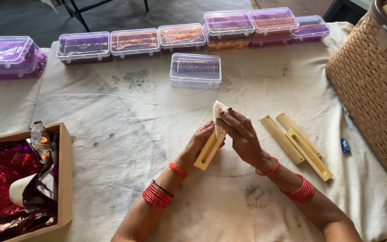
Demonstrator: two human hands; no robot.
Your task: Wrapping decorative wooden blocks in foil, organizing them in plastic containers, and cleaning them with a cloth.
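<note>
My left hand (201, 140) grips a pale wooden slotted stick (207, 154), held tilted over the cloth-covered table (126, 134). My right hand (240, 133) pinches a small piece of cream cloth (219, 110) against the stick's upper end. Both wrists carry red bangles. Just right of my hands lie three more wooden slotted sticks (298, 143) on the cloth.
A row of clear plastic boxes (182, 36) with purple and orange contents lines the far edge; one box (195, 69) sits nearer. A wooden tray (66, 175) with crumpled red and purple foil stands at left. A tan woven basket (372, 89) stands at right, a small blue object (345, 145) beside it.
</note>
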